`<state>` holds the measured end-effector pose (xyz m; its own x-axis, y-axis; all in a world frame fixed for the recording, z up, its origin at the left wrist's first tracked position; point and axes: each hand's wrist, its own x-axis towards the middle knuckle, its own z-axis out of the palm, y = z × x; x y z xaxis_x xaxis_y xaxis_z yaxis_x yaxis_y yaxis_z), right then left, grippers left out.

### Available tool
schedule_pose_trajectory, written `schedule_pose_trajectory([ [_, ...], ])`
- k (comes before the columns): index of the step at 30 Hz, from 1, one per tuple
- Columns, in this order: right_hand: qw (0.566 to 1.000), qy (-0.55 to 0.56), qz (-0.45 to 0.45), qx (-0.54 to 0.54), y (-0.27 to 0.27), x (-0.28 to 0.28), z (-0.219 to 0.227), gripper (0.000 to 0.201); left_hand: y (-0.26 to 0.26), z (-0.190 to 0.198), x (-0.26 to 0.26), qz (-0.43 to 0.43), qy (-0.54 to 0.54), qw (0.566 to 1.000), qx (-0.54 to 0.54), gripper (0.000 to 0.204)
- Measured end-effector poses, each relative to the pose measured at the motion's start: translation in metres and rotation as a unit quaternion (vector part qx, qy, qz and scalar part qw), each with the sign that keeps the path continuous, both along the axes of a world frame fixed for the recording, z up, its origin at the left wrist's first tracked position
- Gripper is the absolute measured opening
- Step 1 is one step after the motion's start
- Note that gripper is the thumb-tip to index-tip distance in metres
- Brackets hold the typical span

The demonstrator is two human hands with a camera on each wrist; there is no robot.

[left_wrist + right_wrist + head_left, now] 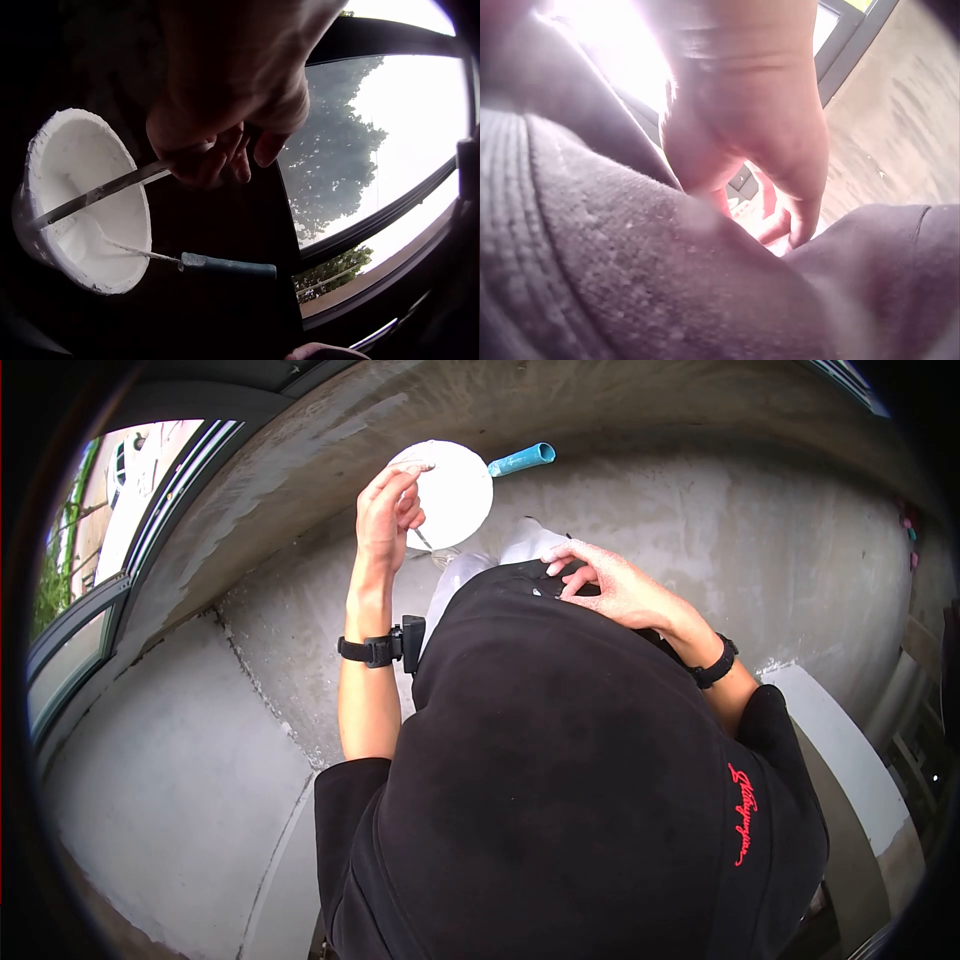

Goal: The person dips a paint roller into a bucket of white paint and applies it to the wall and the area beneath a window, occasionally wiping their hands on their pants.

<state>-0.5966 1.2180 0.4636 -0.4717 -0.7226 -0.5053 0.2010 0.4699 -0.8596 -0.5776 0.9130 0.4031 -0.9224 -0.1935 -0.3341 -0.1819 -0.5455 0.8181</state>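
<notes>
In the head view a round white bucket hangs in front of the legs, and the left wrist view shows white paste inside its ragged rim. My left hand grips the bucket's thin, flat carrying handle, fingers curled round it. A tool with a blue tubular handle leans out over the rim, its thin metal shank running down into the paste. My right hand is by the front of the black shirt, fingers loosely bent and holding nothing visible.
A bare concrete wall rises ahead above the grey floor. At the left is a dark-framed window. A pale, board-like surface lies beside the right arm. Light-coloured trouser legs show below the shirt.
</notes>
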Motion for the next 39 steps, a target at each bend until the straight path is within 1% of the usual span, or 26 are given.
schedule_pose_trajectory([
  [1,1.0,0.0,0.001,0.0,0.001,-0.001,0.0,0.045,0.0,0.0,0.001,0.001,0.0,1.0,0.0,0.019],
  [3,0.997,0.033,-0.04,-0.055,0.0,-0.009,-0.001,0.043,-0.002,0.0,0.001,0.005,0.011,1.0,-0.009,0.02],
  [4,0.994,0.025,-0.084,-0.061,-0.003,-0.014,0.007,0.04,-0.002,0.001,0.001,0.006,0.012,1.0,-0.008,0.02],
  [7,0.979,0.007,-0.172,-0.113,-0.005,-0.023,0.018,0.037,-0.001,0.002,0.002,-0.001,0.038,0.999,0.009,0.021],
  [9,0.976,0.011,-0.173,-0.132,-0.006,-0.015,0.011,0.036,0.002,0.004,0.002,-0.029,0.02,0.999,-0.033,0.021],
  [11,0.971,-0.005,-0.182,-0.155,-0.01,-0.005,0.014,0.035,0.001,0.001,0.0,-0.032,0.026,0.998,-0.036,0.02],
  [15,0.975,-0.007,-0.168,-0.143,-0.004,-0.006,0.015,0.034,0.003,0.0,0.001,-0.031,0.037,0.998,-0.03,0.02],
  [17,0.979,-0.072,-0.146,-0.123,-0.002,-0.007,0.02,0.035,0.004,0.001,0.001,-0.034,0.036,0.998,-0.028,0.02],
  [23,0.983,-0.079,-0.117,-0.121,-0.002,-0.002,0.022,0.037,0.005,0.0,0.0,-0.04,0.035,0.998,-0.021,0.02],
  [27,0.982,-0.089,-0.114,-0.124,-0.002,0.001,0.025,0.039,0.006,0.001,-0.002,-0.038,0.038,0.998,-0.02,0.023],
  [29,0.986,-0.09,-0.098,-0.102,-0.001,0.001,0.025,0.041,0.007,0.001,-0.003,-0.035,0.038,0.998,-0.021,0.024],
  [32,0.986,-0.105,-0.104,-0.083,0.0,0.001,0.026,0.041,0.007,0.001,-0.002,-0.033,0.029,0.999,-0.028,0.024],
  [33,0.986,-0.105,-0.103,-0.084,0.0,0.001,0.025,0.041,0.007,0.001,-0.002,-0.033,0.03,0.999,-0.027,0.024],
  [35,0.991,-0.06,-0.078,-0.094,0.002,-0.001,0.023,0.042,0.008,0.002,-0.002,-0.032,0.03,0.999,-0.026,0.024],
  [39,0.991,-0.043,-0.09,-0.09,-0.002,-0.001,0.026,0.041,0.008,0.004,-0.001,-0.027,0.037,0.999,-0.029,0.025],
])
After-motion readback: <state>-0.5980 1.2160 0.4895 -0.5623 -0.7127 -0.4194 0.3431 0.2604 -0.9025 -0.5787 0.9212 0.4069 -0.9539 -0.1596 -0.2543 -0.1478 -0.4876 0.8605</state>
